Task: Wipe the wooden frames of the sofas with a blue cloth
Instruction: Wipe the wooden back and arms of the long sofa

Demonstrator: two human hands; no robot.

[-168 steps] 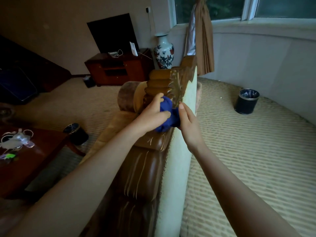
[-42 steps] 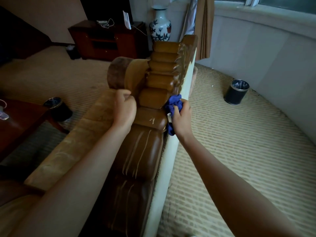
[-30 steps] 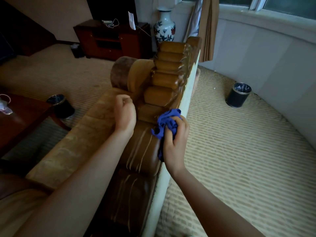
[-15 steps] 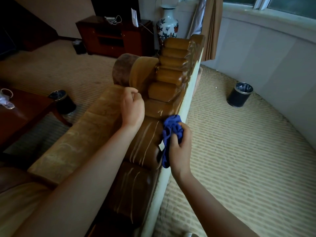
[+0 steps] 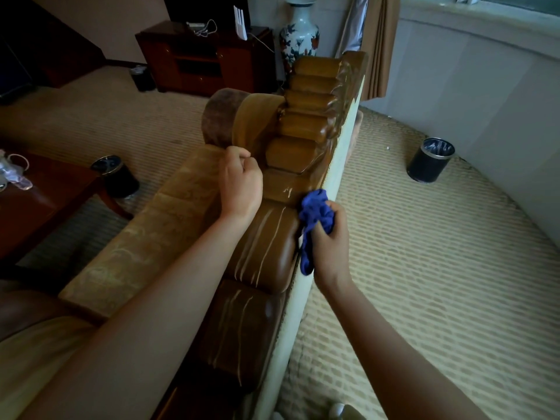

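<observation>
The sofa (image 5: 157,237) is seen from above its back, running from near to far through the middle of the view, and its wooden frame (image 5: 306,131) forms a row of rounded carved segments along the top edge. On the right of the frame the pale back panel (image 5: 306,286) drops to the carpet (image 5: 424,283), where a dark bin (image 5: 430,160) stands far right; a second bin (image 5: 116,177) is beside the red table (image 5: 45,207) on the left. The left hand (image 5: 241,184) is clenched into a fist and rested on the sofa top just left of the frame, holding nothing that can be seen. The blue cloth (image 5: 315,219) is bunched in the right hand (image 5: 328,237), whose fingers are curled around it, and it is pressed on the right edge of the frame at a middle segment. Compared with a few seconds ago, the cloth has been brought from the higher, farther segments down to a nearer one, and the left hand has let it go. It is judged that the far part is wiped and the nearer, darker segments are left.
</observation>
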